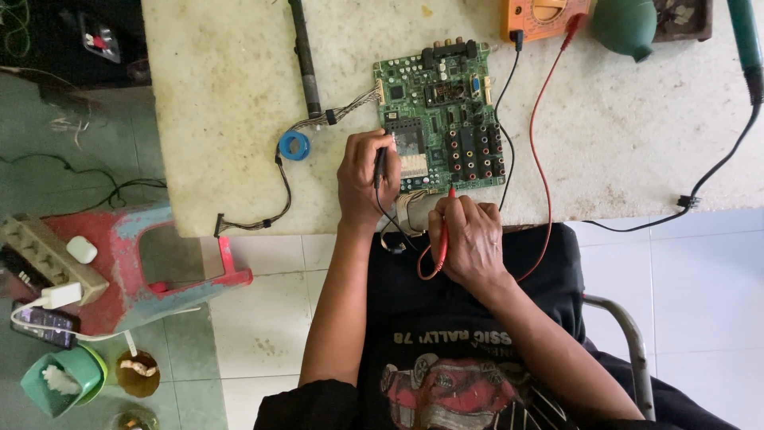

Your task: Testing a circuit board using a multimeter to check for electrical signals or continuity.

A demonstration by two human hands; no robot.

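A green circuit board (442,115), crowded with black chips, a pale finned block and rows of round coloured sockets, is seen lying flat near the front edge of the pale worktable (223,95), while a black probe (380,167) is pinched in the left hand (364,179) and a red probe (446,227) in the right hand (469,239), both tips being held at the board's near edge.

The orange multimeter (546,16) and green rubber bulb (626,25) are cut off by the top edge. The black probe (380,166) tip is hidden under the left hand (366,179). Component markings on the circuit board (440,111) are too small to tell.
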